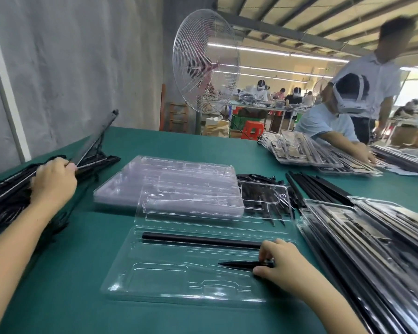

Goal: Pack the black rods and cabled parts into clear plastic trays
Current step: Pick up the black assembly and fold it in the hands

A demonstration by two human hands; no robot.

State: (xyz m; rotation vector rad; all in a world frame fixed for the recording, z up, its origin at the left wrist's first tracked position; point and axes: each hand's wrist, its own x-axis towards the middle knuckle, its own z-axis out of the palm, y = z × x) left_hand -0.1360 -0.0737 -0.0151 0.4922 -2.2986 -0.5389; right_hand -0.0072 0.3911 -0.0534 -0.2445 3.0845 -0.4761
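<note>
An open clear plastic tray [155, 280] lies on the green table in front of me, its lid folded back. A long black rod [200, 240] sits in the tray's far slot. My right hand [282, 263] pinches a short pointed black spike [241, 264] and holds it over a slot at the tray's right side. My left hand [54, 182] grips a thin cabled part [94, 141] that sticks up out of the pile of black cabled parts [7, 201] at the left.
A stack of empty clear trays [169, 184] stands behind the open one. Loose black spikes [261, 189] and long rods [316, 186] lie to the right, with packed trays [372, 237] at the right edge. Two people work across the table; a large fan [205, 61] stands behind.
</note>
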